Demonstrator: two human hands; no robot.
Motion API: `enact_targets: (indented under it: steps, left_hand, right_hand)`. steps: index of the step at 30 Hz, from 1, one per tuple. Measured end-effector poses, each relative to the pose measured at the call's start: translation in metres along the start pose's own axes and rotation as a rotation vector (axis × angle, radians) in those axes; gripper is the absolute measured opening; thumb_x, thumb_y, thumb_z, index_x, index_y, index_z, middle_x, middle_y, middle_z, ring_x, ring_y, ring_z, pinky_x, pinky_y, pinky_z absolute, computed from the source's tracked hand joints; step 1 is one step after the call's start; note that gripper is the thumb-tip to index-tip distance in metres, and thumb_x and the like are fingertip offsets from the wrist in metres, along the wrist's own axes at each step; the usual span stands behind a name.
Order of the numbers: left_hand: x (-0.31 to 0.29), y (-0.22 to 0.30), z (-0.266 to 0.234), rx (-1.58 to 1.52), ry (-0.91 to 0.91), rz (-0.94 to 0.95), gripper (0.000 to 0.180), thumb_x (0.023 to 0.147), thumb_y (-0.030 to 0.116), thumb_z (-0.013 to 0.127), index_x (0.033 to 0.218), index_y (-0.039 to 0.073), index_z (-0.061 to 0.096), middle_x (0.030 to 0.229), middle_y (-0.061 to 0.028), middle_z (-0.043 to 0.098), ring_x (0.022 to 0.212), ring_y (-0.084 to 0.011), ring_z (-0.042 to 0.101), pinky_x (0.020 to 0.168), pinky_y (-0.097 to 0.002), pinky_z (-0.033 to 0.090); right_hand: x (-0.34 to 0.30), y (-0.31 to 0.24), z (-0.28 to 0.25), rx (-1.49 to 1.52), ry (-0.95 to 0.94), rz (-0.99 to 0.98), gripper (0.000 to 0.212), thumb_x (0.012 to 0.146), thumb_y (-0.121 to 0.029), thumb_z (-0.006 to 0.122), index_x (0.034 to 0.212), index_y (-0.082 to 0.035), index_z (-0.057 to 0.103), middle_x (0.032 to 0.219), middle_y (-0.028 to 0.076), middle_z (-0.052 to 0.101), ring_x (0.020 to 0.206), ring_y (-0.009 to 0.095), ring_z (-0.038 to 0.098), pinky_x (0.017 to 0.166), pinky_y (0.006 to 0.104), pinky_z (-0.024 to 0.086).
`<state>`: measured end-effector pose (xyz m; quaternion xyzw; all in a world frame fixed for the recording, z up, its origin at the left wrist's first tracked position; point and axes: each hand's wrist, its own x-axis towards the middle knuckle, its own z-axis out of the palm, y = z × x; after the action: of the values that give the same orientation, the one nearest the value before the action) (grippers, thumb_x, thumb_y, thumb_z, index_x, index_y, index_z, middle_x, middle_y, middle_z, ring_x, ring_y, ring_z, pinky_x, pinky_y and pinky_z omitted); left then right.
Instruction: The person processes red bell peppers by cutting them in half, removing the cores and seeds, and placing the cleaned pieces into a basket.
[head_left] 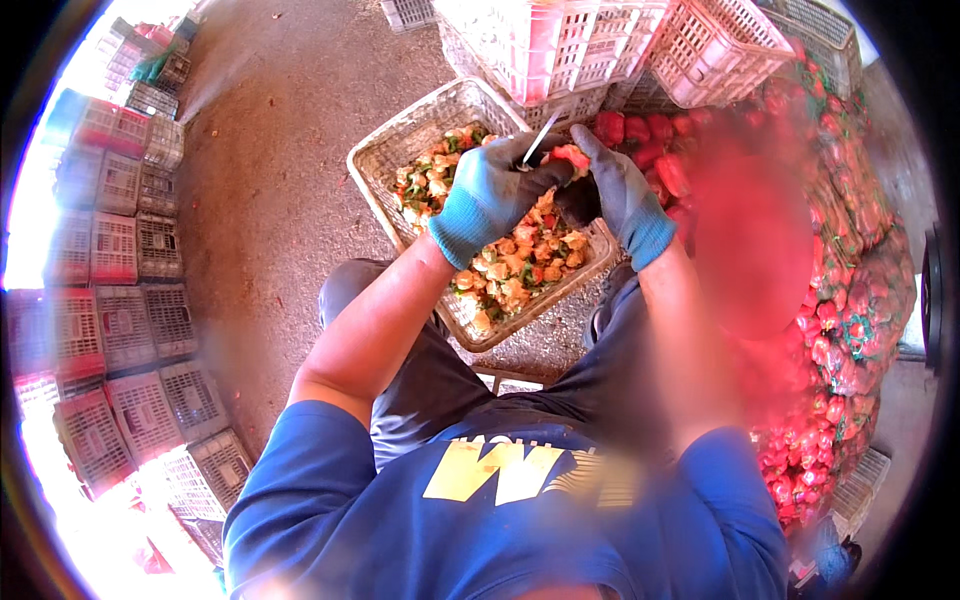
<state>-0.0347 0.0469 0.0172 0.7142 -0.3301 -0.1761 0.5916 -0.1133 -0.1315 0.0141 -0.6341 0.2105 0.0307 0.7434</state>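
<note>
We're seeing a rough brown-grey concrete floor, with tall stacks of red, white and dark slatted plastic crates lining the left side. Pinkish-white perforated plastic crates are standing at the top, and red bell peppers are lying in a big heap on the right, partly behind a red blur; bulging net sacks of red produce are sitting further right. Between the wearer's knees and those upper crates, a dirty off-white rectangular plastic crate is holding pale-yellow and green pepper trimmings. Both hands are working just above it, close together. The left hand, in a blue-and-grey knit glove, is curling nearly closed around a slim whitish blade-like strip, which is pointing up and slightly right. The right hand, in a matching glove, is bending its fingers in around a small red-and-pale pepper piece, which is sitting between the two hands, over the crate. Its fingertips are partly hiding, so we aren't telling how tightly it's gripping.
</note>
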Motion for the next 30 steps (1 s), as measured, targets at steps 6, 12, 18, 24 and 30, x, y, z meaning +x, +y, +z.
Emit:
enact_targets:
  steps: [6,12,18,24,30]
  left_hand:
    - [0.005,-0.017,-0.007,-0.238,0.108,-0.2,0.04,0.098,0.029,0.074,0.12,-0.005,0.07,0.095,-0.0065,0.074,0.079,-0.0092,0.067,0.068,-0.0251,0.055]
    - [0.001,-0.003,-0.026,-0.121,-0.038,-0.188,0.043,0.098,0.032,0.074,0.12,-0.005,0.071,0.096,-0.006,0.075,0.084,-0.0093,0.067,0.073,-0.0261,0.055]
    - [-0.001,0.0,-0.029,0.037,-0.059,0.058,0.04,0.102,0.033,0.069,0.121,-0.002,0.072,0.101,-0.0058,0.075,0.093,-0.0097,0.066,0.085,-0.0286,0.055]
    - [0.001,-0.012,-0.013,-0.281,0.018,-0.149,0.035,0.1,0.033,0.072,0.112,-0.001,0.073,0.088,-0.0042,0.072,0.077,-0.0102,0.064,0.069,-0.0267,0.054]
    - [0.007,-0.001,-0.015,-0.466,0.123,-0.376,0.032,0.099,0.034,0.071,0.103,0.002,0.071,0.074,-0.0054,0.068,0.056,-0.0142,0.061,0.049,-0.0295,0.049]
  right_hand:
    - [-0.005,-0.006,0.012,-0.126,-0.117,-0.292,0.05,0.096,-0.042,0.072,0.127,-0.003,0.068,0.113,0.004,0.072,0.094,0.011,0.068,0.081,0.0265,0.055]
    - [-0.004,-0.001,0.008,-0.134,-0.1,-0.22,0.042,0.089,-0.031,0.079,0.119,-0.003,0.071,0.1,0.002,0.073,0.084,0.01,0.068,0.076,0.0261,0.054]
    - [-0.005,-0.008,0.01,-0.173,-0.167,-0.117,0.04,0.083,-0.036,0.083,0.107,-0.005,0.073,0.087,0.0,0.071,0.066,0.008,0.062,0.06,0.0231,0.049]
    - [-0.005,-0.006,0.006,-0.154,-0.191,-0.162,0.041,0.083,-0.034,0.084,0.107,-0.003,0.073,0.086,0.001,0.07,0.069,0.008,0.064,0.063,0.0244,0.05]
    - [-0.006,-0.002,0.005,-0.13,-0.161,-0.296,0.041,0.086,-0.034,0.081,0.111,-0.003,0.072,0.092,0.002,0.071,0.078,0.009,0.066,0.072,0.0261,0.055]
